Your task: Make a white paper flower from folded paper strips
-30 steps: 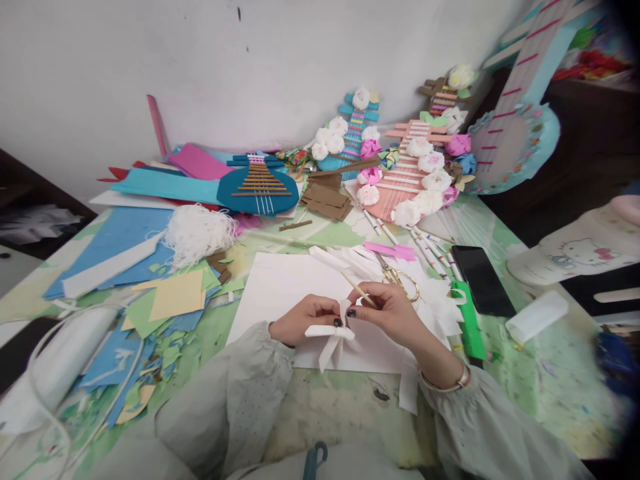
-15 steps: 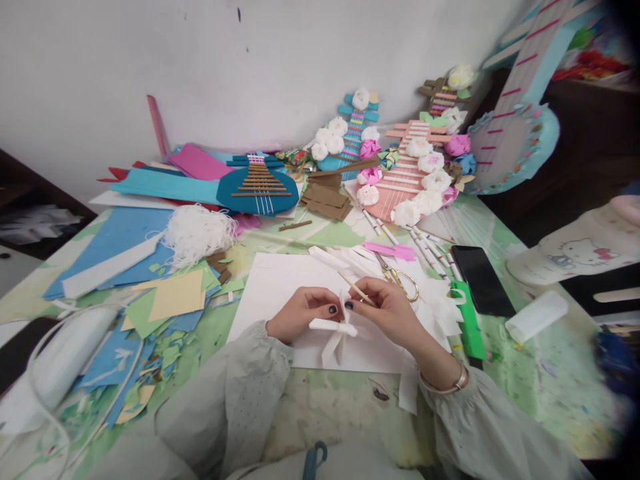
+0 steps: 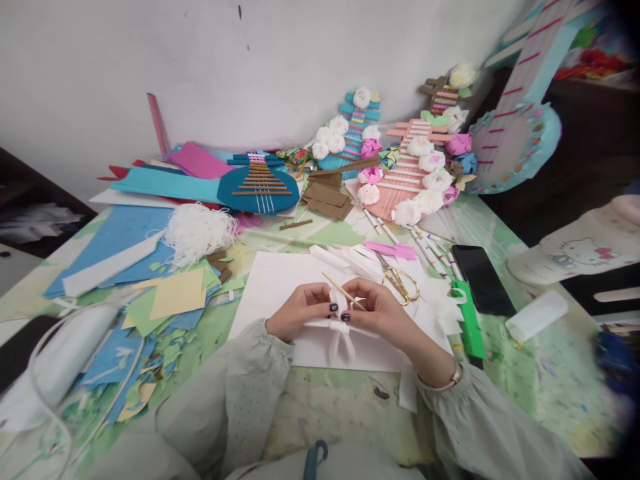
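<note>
Above a white sheet on the table, a white paper piece with several narrow petal-like strips is held up between my hands. My left hand pinches one upright strip between thumb and fingers. My right hand is closed on the same piece near its middle, its thumb close to my left thumb. A thin wooden stick also rests in my right hand, slanting up to the left. Gold-handled scissors lie just beyond my right hand.
White cut strips and a black phone lie to the right, beside a green box and a white bottle. White string and paper scraps are at left. Decorated paper instruments stand or lie along the wall.
The white piece has turned, so its strips point differently. My right hand has shifted slightly left, and the stick's tip has moved left with it.
</note>
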`<action>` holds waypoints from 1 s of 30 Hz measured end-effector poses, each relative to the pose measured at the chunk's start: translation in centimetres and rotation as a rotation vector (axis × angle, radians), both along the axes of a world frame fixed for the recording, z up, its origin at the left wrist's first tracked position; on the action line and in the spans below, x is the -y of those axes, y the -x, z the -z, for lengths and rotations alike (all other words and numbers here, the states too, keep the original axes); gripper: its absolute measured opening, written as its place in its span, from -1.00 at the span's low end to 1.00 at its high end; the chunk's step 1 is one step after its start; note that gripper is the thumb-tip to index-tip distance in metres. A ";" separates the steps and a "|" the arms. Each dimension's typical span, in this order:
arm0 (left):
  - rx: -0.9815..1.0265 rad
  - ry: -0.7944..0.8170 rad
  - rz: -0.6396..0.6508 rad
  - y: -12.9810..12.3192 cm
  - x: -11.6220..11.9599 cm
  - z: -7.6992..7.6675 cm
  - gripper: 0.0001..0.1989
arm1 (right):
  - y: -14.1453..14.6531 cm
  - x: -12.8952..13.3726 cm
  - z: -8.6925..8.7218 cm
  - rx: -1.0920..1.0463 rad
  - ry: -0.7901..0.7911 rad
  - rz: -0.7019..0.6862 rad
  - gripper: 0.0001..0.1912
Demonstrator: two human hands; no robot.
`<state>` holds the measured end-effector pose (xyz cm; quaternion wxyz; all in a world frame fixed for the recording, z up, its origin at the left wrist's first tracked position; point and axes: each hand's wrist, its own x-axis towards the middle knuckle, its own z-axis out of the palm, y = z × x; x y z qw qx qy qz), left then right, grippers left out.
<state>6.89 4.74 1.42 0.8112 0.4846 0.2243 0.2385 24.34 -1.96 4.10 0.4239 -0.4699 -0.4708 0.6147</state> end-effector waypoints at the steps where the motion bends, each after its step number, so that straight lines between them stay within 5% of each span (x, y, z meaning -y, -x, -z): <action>1: -0.001 0.003 0.005 0.0 0.0 0.0 -0.81 | 0.0 0.0 0.0 -0.015 0.010 -0.002 -0.62; 19: -0.057 -0.053 -0.004 0.0 -0.1 -0.3 -0.78 | -0.1 -0.1 0.3 0.048 0.025 0.005 -0.63; 26: -0.205 -0.077 0.040 0.3 -0.4 -0.9 -0.74 | -1.5 0.0 -0.6 0.663 -0.332 0.063 -0.80; 30: -0.267 -0.119 0.100 0.6 -0.4 -1.7 -0.76 | -2.2 0.3 -1.2 0.772 -0.388 -0.028 -0.70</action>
